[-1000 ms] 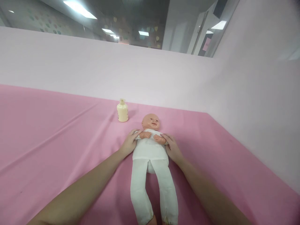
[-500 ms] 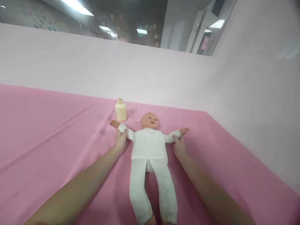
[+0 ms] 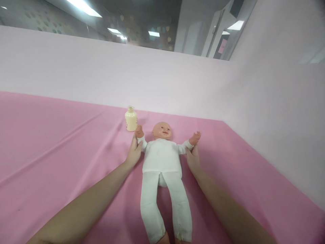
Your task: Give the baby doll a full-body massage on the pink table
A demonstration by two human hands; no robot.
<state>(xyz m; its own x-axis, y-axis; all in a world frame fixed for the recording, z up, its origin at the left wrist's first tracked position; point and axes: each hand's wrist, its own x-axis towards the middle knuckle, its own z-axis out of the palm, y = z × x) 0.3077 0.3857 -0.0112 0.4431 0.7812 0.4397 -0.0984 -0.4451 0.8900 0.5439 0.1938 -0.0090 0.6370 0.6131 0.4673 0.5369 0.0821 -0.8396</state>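
Note:
A baby doll (image 3: 162, 156) with a white cloth body lies on its back, head away from me, its feet cut off by the lower edge of the view. My left hand (image 3: 134, 151) grips the doll's arm on the left side near the wrist, thumb on the near side. On the other side, my right hand (image 3: 193, 158) holds the other arm close to its wrist; some of the fingers are hidden beneath it. Both doll arms are bent up, with the little hands raised beside the head. Just behind the left doll hand stands a cream-coloured bottle (image 3: 131, 120), upright.
A pink cloth (image 3: 63, 142) with a few creases covers the surface. White walls (image 3: 101, 71) rise behind it and along the right. Above the back wall is a glass pane (image 3: 142, 20) reflecting ceiling lights.
Both doll arms have swung inward and up from a spread pose, the left one further. My left hand moved slightly right and up with it; my right hand shifted slightly inward. The bottle stayed put.

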